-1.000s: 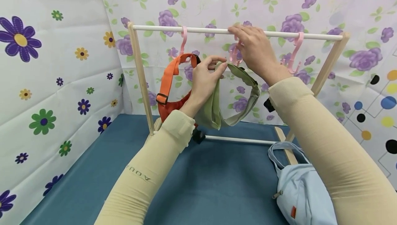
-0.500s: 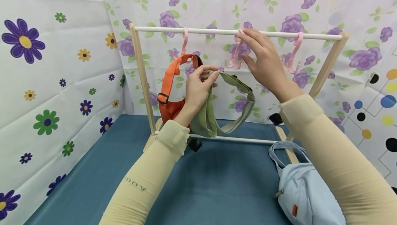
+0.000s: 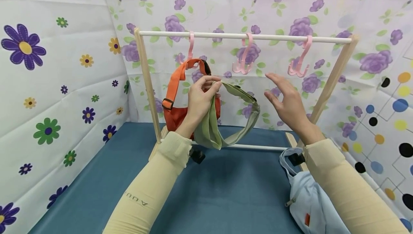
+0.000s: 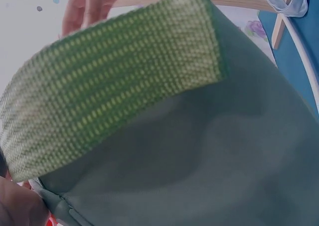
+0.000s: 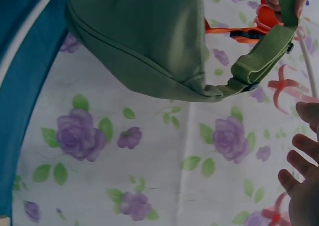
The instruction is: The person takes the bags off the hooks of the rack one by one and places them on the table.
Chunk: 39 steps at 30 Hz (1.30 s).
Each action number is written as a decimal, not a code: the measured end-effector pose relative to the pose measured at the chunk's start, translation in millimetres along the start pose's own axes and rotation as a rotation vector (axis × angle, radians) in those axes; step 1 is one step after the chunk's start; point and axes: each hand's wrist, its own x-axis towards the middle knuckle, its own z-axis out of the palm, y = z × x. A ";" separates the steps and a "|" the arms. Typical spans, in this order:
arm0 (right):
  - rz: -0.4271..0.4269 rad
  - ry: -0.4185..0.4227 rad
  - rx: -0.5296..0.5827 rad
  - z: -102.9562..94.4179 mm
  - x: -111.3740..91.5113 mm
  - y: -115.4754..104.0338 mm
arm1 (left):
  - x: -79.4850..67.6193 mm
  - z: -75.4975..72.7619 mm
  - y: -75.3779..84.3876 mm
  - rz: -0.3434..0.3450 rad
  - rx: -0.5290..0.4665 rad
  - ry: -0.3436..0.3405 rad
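Note:
My left hand (image 3: 199, 98) pinches the strap of a green waist bag (image 3: 208, 130) between thumb and fingers, and the bag hangs below it in front of the rack. In the right wrist view the bag's body (image 5: 134, 42) and its webbing strap (image 5: 264, 54) show, with a buckle on the strap. My right hand (image 3: 288, 106) is in the air to the right of the bag, fingers spread and holding nothing. A pink hook (image 3: 244, 56) hangs from the rod above and between both hands. An orange-red bag (image 3: 174, 90) hangs on the left pink hook (image 3: 191, 46), partly behind my left hand.
The wooden rack has a white top rod (image 3: 219, 35) and a lower rod (image 3: 258, 147). Another pink hook (image 3: 300, 60) hangs toward its right end. A light blue bag (image 3: 313, 198) lies on the blue table (image 3: 226, 198), partly under my right forearm.
My right hand has left the middle hook at the rod and come down to the right. My left hand has lowered the green bag slightly leftward. The middle hook now hangs fully in view.

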 end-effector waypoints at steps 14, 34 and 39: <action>0.242 -0.377 0.218 9.0 -36.3 16.2 | -4.3 -5.2 -2.0 -0.024 -0.036 -0.051; 0.486 -0.481 0.500 9.0 -52.8 17.8 | -12.5 -26.6 -9.6 -0.099 -0.086 -0.220; 0.487 -0.444 0.411 -11.1 -41.0 6.6 | -16.7 -44.0 -15.4 -0.155 -0.028 -0.378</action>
